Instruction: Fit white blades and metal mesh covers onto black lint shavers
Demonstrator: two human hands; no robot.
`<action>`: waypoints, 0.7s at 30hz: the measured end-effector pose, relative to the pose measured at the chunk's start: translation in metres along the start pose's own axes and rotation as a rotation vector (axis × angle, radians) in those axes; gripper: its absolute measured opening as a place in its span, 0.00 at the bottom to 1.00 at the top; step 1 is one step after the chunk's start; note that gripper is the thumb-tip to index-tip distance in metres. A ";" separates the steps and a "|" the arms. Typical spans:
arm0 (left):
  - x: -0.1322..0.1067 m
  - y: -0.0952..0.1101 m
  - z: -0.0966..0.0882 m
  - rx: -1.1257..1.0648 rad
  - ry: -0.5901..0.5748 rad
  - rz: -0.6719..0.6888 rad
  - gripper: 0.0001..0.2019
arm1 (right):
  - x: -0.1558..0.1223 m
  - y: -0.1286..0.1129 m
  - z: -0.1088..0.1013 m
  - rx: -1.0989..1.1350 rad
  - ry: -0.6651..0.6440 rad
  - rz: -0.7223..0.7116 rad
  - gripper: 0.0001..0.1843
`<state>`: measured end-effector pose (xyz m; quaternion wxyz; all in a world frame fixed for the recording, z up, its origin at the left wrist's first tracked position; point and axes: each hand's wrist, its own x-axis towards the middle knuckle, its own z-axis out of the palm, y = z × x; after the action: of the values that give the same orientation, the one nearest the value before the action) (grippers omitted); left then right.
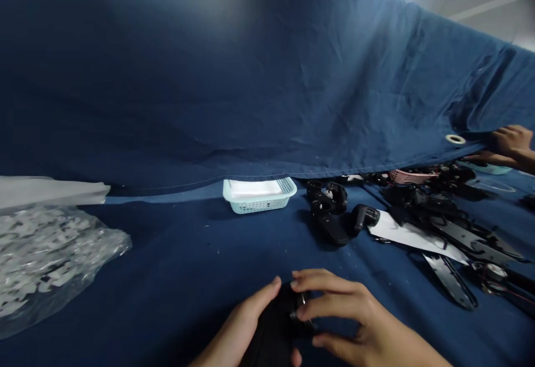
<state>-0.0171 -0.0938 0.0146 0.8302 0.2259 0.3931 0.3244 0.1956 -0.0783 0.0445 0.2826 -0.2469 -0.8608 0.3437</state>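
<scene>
My left hand [240, 325] and my right hand [351, 317] meet low in the middle of the view, over a blue cloth-covered table [188, 267]. Together they hold a black part [278, 328]. My left hand grips it from the left, with the thumb along its top edge. Fingers of my right hand curl over its right end, where something small and shiny [301, 300] shows between the fingertips. What that small piece is, I cannot make out.
A pale green basket [259, 193] with a white sheet in it stands at the back. Black parts [334, 211] and white paper [412, 234] lie to the right. At left lies a clear bag of white pieces [45, 255]. Another person's hand [512, 144] reaches in at far right.
</scene>
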 end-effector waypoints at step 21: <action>-0.013 -0.012 0.020 0.076 0.210 0.016 0.30 | 0.002 0.005 0.030 -0.148 0.275 0.252 0.32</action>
<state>-0.0031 -0.1139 0.0259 0.7727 0.2252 0.4880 0.3378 0.1759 -0.0871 0.0235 0.3332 -0.4174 -0.7993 0.2753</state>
